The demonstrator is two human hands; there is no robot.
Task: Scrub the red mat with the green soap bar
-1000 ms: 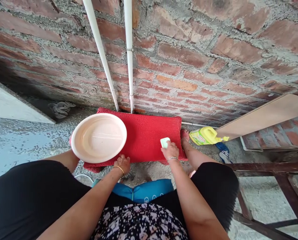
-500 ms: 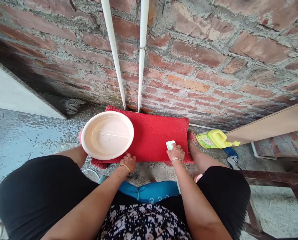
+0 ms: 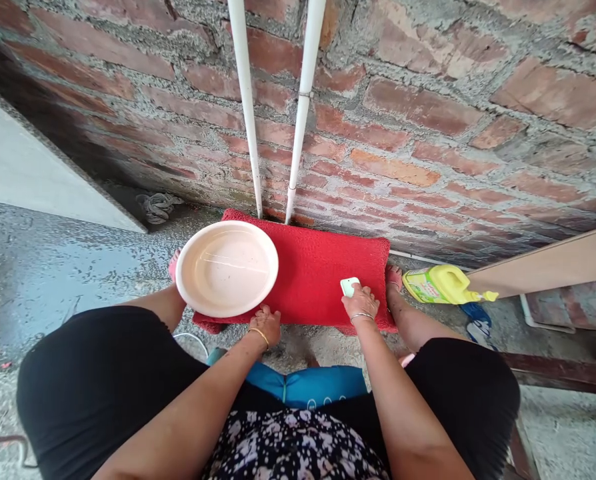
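In the head view, a red textured cloth (image 3: pixel 323 267) lies over a low bench between my knees. My right hand (image 3: pixel 362 303) is closed on a small rounded block, pale green and white (image 3: pixel 349 287), pressed to the cloth's right part; its exact kind I cannot make out. My left hand (image 3: pixel 267 325) rests on the cloth's front edge, fingers laid flat, holding nothing. Just beyond those fingers a pale pink basin (image 3: pixel 185 283) stands on the cloth's left end, with what looks like clear water inside.
A yellow jug (image 3: pixel 435 285) lies on the floor at right, beside a blue item (image 3: pixel 478 320). Two white pipes (image 3: pixel 301 120) run down the brick wall (image 3: pixel 403 120). A light panel (image 3: pixel 53 167) leans at left near a bundled cloth (image 3: pixel 158 207). The floor (image 3: pixel 68 267) there is wet.
The whole view has shifted, so the scene sits slightly further right. Both hands keep nearly the same places on the cloth, the right still gripping the pale block.
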